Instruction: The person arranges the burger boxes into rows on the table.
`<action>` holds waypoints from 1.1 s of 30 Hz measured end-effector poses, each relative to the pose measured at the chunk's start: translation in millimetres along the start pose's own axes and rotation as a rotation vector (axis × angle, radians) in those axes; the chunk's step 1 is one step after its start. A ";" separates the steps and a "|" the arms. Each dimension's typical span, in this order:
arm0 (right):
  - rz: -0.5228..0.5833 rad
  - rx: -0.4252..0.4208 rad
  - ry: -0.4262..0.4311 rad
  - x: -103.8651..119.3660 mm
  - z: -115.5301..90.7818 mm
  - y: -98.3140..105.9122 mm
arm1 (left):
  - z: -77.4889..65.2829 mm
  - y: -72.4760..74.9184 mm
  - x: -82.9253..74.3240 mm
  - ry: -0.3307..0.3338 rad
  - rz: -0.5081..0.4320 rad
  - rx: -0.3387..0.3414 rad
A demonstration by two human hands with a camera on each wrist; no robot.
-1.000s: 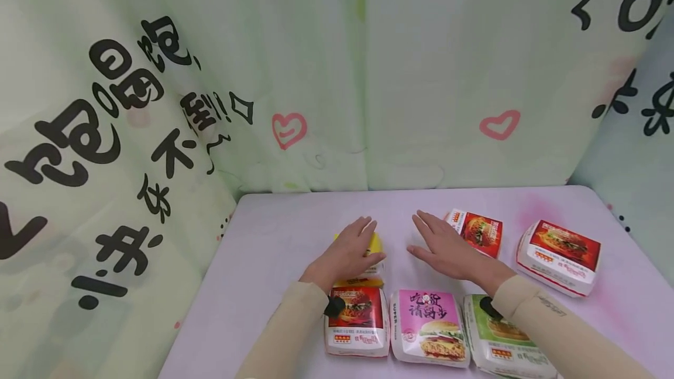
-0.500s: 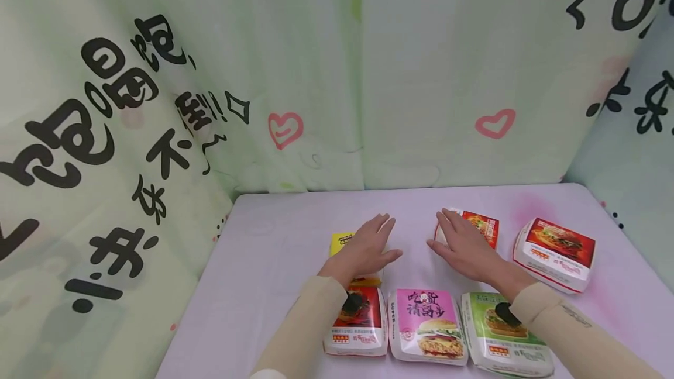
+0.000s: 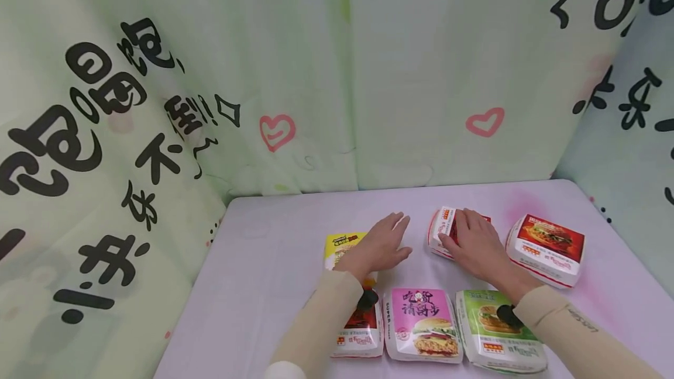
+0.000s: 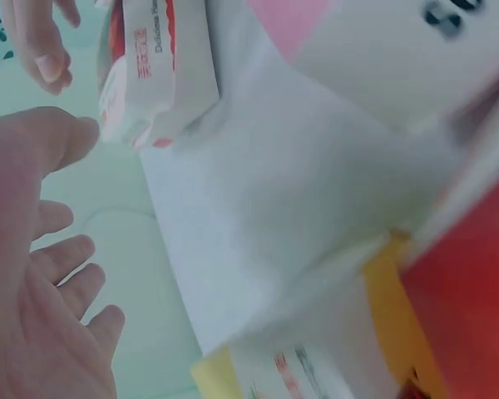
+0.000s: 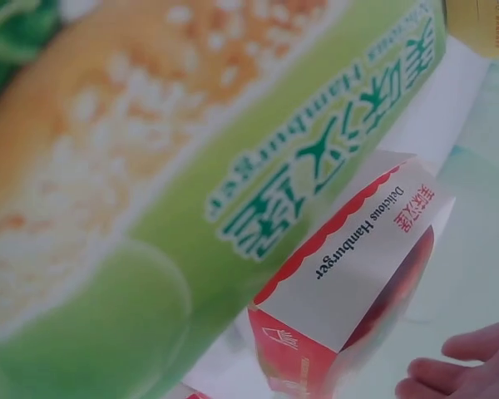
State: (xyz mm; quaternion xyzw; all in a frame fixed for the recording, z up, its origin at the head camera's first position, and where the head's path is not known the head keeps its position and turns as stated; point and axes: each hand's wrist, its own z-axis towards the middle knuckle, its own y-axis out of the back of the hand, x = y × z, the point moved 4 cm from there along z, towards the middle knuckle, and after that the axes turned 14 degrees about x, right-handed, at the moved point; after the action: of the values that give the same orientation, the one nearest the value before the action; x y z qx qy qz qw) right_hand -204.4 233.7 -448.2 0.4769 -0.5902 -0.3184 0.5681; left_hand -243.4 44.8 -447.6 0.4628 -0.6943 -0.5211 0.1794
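Observation:
In the head view my right hand (image 3: 478,250) reaches over a red and white hamburger box (image 3: 442,230), its fingers overlapping the box's top. The right wrist view has the hand's fingers (image 5: 437,374) loosely extended beside that box (image 5: 362,253). My left hand (image 3: 375,250) hovers above a yellow and white box (image 3: 342,244), partly covering it. Its fingers and thumb are spread with nothing between them, as the left wrist view of the hand (image 4: 46,266) shows.
A front row holds a red box (image 3: 363,338), partly behind the left sleeve, a pink box (image 3: 423,326) and a green box (image 3: 500,338). Another red box (image 3: 550,244) sits at the right. A printed curtain (image 3: 411,75) hangs behind the lilac table (image 3: 253,279).
My right hand has moved right, from beside the far red box to over it. My left hand has shifted right, uncovering more of the yellow box. The view has turned slightly right.

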 end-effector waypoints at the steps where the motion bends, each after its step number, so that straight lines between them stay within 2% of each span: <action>1: -0.003 -0.005 -0.008 0.1 0.1 0.2 | 1.9 -0.2 -2.1 -0.001 0.002 0.002; 6: -0.024 -0.022 -0.070 1.1 -0.1 0.5 | 9.6 -1.8 -13.2 -0.019 0.022 0.013; 15: 0.004 0.040 -0.180 0.2 -2.1 -4.6 | 20.7 -7.0 -26.8 -0.006 0.037 0.058; 20: 0.000 0.073 -0.201 -3.1 -4.1 -7.4 | 28.5 -9.5 -38.1 -0.018 0.024 0.071; 24: -0.003 0.082 -0.196 -1.6 -4.5 -9.2 | 33.5 -13.3 -46.4 -0.002 -0.003 0.111; 29: -0.030 0.072 -0.223 -1.7 -7.1 -7.3 | 35.3 -18.1 -57.9 0.002 0.041 0.141; 33: -0.037 0.101 -0.249 -3.8 -9.2 -7.7 | 33.0 -19.9 -62.3 -0.002 0.087 0.144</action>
State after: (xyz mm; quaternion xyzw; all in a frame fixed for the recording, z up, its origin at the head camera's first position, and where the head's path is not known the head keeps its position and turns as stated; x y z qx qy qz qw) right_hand -194.3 236.1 -455.2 0.4727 -0.6625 -0.3554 0.4597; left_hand -226.9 114.3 -463.8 0.4433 -0.7497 -0.4620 0.1672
